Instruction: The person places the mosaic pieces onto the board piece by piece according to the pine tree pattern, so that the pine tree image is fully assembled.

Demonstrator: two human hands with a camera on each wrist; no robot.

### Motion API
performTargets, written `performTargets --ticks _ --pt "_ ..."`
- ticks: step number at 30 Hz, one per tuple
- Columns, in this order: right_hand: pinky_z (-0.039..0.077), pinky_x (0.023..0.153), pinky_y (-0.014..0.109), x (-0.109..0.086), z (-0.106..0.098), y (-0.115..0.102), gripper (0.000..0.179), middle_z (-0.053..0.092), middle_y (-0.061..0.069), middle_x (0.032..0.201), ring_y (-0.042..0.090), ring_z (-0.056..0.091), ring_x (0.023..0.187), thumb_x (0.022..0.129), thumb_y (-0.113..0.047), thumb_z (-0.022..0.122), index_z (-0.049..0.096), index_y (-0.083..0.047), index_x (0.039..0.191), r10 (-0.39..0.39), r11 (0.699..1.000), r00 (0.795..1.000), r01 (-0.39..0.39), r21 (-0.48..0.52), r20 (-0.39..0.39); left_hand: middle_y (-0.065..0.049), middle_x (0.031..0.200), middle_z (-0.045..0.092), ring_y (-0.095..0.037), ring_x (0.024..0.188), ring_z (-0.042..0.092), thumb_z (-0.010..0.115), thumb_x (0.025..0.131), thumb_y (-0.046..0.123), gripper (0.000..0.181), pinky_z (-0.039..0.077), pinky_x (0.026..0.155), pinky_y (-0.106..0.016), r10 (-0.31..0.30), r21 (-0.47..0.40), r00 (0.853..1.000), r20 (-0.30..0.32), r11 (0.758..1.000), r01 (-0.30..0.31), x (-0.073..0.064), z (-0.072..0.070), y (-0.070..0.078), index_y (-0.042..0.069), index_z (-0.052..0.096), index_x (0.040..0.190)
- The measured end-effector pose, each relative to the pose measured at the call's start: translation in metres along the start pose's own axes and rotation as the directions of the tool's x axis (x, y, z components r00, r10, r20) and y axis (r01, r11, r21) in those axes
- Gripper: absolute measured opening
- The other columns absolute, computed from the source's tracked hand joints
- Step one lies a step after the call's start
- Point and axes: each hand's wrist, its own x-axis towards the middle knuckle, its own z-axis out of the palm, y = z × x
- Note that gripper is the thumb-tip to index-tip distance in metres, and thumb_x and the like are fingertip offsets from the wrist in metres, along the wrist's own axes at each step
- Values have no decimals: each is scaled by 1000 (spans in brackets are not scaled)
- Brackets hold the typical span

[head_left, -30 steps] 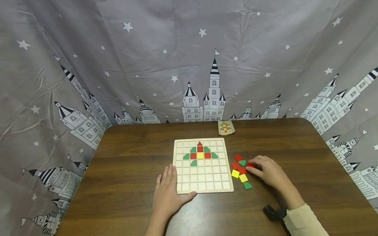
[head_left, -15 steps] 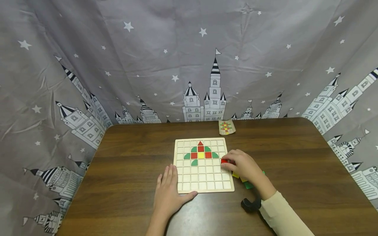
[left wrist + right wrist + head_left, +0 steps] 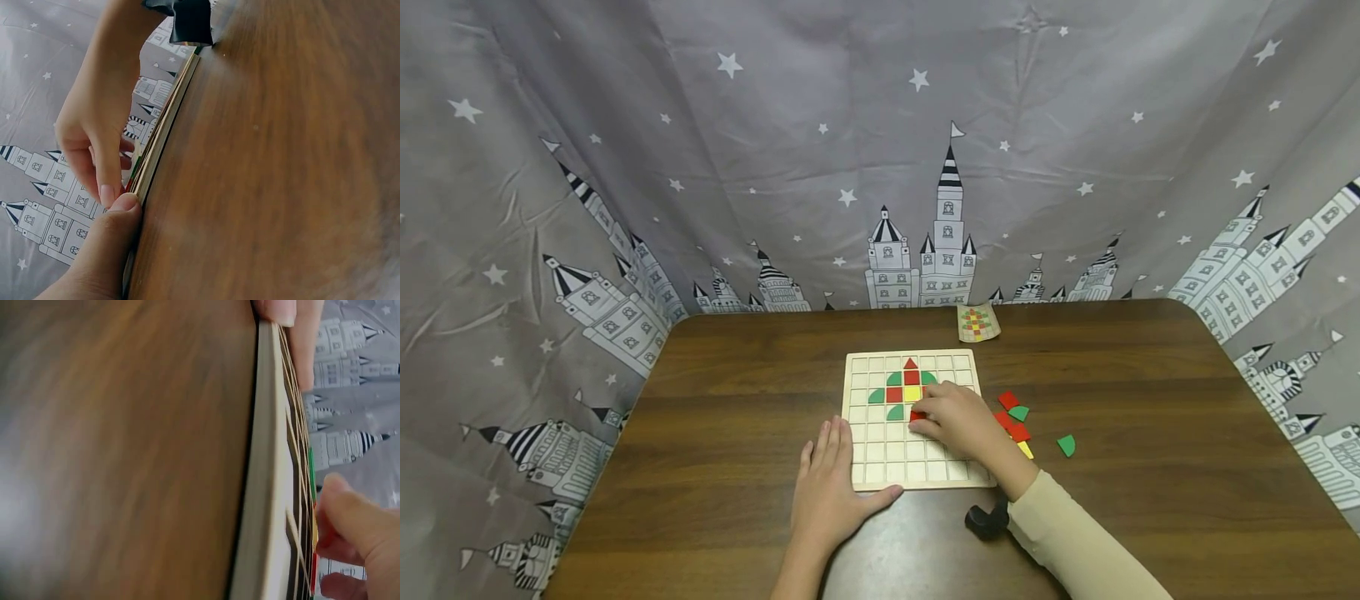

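A square wooden grid board (image 3: 880, 477) lies on the table, holding flat colored tiles: a red triangle (image 3: 911, 364) at the top, red squares, green quarter-circles and a yellow square (image 3: 912, 393). My left hand (image 3: 826, 504) rests with straight fingers along the board's left edge, its thumb (image 3: 112, 240) against the near edge. Over the middle of the board, my right hand (image 3: 961, 423) pinches a red square tile (image 3: 917, 416) at the cell below the yellow square. In the right wrist view, the thumb and fingertips of the right hand (image 3: 369, 534) are close at the board's surface.
Right of the board lie loose tiles, among them a red square (image 3: 1009, 400), a yellow one (image 3: 1026, 450) and a green quarter-circle (image 3: 1067, 446); the right forearm hides some. A small pattern card (image 3: 978, 323) lies at the table's far edge, before a grey castle-print curtain (image 3: 775, 167).
My right hand has taken a red square tile from the loose pile and carried it left, over the board to its middle. The left hand has stayed in place.
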Motion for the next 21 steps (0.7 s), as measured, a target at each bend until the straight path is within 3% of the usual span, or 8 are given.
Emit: performTargets --ticks 13,21 --pt "40 62 20 8 7 -3 26 59 -8 82 7 49 73 87 -36 76 79 -16 103 -6 1000 1000 6 2 -19 -12 166 20 -29 155 17 54 66 92 131 16 124 -52 -13 10 999 36 1000 12 1 -1 0 4 21 158" --pt "43 66 21 11 12 1 25 60 -10 86 6 51 78 86 -37 76 79 -19 103 60 996 998 -59 70 -3 -12 166 18 -28 155 16 54 66 92 131 15 125 -52 -16 6 999 40 1000 16 0 -2 1 4 21 158"
